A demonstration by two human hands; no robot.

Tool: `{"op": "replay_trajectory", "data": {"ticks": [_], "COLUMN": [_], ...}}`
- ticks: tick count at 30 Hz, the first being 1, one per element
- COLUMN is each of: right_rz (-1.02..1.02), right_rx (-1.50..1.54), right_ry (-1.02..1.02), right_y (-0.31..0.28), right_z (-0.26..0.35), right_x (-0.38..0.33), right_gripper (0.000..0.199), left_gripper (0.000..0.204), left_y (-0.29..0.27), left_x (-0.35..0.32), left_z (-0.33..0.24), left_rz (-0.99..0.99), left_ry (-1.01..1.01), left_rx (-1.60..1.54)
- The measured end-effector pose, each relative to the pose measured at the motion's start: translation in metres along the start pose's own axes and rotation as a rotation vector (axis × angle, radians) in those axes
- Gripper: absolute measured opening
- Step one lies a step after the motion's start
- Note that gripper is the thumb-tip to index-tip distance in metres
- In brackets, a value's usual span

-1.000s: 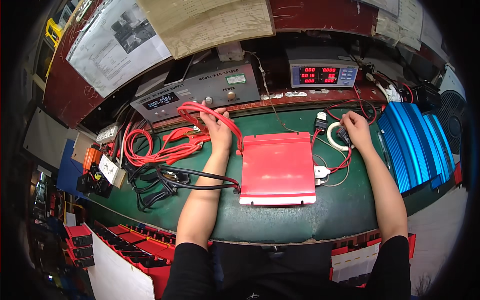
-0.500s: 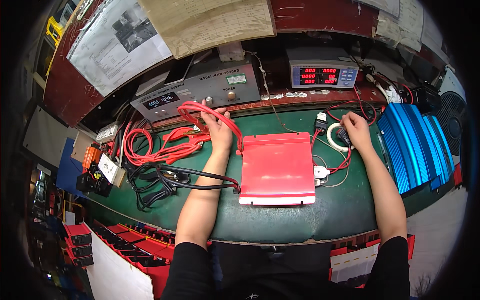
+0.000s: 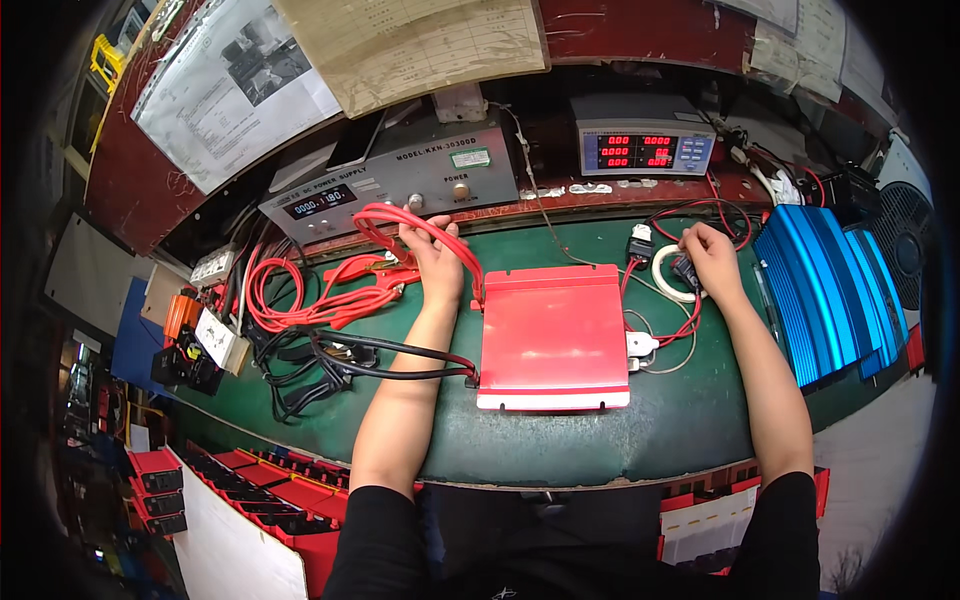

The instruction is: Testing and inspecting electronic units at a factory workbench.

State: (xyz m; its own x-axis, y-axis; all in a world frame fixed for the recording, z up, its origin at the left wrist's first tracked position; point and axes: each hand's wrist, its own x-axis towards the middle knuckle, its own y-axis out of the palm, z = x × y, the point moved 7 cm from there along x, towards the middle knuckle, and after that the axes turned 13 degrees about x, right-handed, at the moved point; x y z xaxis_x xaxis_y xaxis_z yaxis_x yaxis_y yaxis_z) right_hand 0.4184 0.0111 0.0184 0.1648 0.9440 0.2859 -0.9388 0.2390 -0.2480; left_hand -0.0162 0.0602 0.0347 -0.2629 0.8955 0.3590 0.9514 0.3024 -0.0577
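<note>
A red metal box (image 3: 555, 335) lies flat in the middle of the green bench. Thick red cables (image 3: 465, 255) rise in a loop from its left side, and my left hand (image 3: 437, 272) is closed around them, fingers partly hidden, just below the grey power supply (image 3: 430, 165). Black cables (image 3: 420, 352) run left from the box across my forearm. To the right of the box, my right hand (image 3: 712, 262) has its fingers bent over a small black connector (image 3: 685, 270) with red and black wires, beside a white ring (image 3: 662, 272). A white plug (image 3: 642, 345) meets the box's right side.
A meter with red digits (image 3: 645, 140) stands on the back shelf. Blue finned housings (image 3: 815, 300) sit at the right. Red clamps (image 3: 375, 290) and black clamps (image 3: 335, 370) lie at the left. Red casings (image 3: 290, 490) are stacked below the bench's front edge (image 3: 600, 485).
The digits on the power supply's display have changed. Both hands and the red box stay in about the same places; the view shifts very slightly.
</note>
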Motion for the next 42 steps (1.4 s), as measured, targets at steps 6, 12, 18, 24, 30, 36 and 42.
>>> {"op": "replay_trajectory", "data": {"ticks": [6, 12, 18, 24, 30, 36, 42], "right_rz": [-0.005, -0.005, 0.001, -0.001, -0.004, -0.003, -0.002], "right_rx": [0.002, -0.004, -0.007, -0.022, -0.033, -0.031, -0.024], "right_ry": [0.001, -0.007, -0.012, -0.009, -0.005, 0.001, 0.002], "right_y": [-0.0022, 0.0001, 0.0004, 0.0003, 0.001, 0.0004, 0.0002], "right_z": [-0.0019, 0.0, 0.0028, 0.0041, 0.0053, 0.0039, 0.0033], "right_x": [-0.0005, 0.0016, 0.001, -0.0002, 0.0002, 0.0007, 0.0001], "right_gripper": [0.025, 0.025, 0.025, 0.025, 0.026, 0.026, 0.027], "left_gripper": [0.074, 0.072, 0.069, 0.067, 0.066, 0.064, 0.063], "left_y": [0.0035, 0.002, 0.0006, 0.0, 0.0007, -0.0002, 0.0008], "left_x": [-0.0005, 0.0011, 0.0023, 0.0028, 0.003, 0.002, 0.0017], "left_z": [0.0012, -0.0007, -0.0004, 0.0039, 0.0059, 0.0043, 0.0038], "left_rz": [0.018, 0.018, 0.029, 0.017, 0.023, -0.038, -0.029], "left_ry": [0.011, 0.003, 0.009, 0.004, -0.014, 0.023, 0.017], "left_rx": [0.023, 0.022, 0.022, 0.02, 0.006, 0.006, 0.0]}}
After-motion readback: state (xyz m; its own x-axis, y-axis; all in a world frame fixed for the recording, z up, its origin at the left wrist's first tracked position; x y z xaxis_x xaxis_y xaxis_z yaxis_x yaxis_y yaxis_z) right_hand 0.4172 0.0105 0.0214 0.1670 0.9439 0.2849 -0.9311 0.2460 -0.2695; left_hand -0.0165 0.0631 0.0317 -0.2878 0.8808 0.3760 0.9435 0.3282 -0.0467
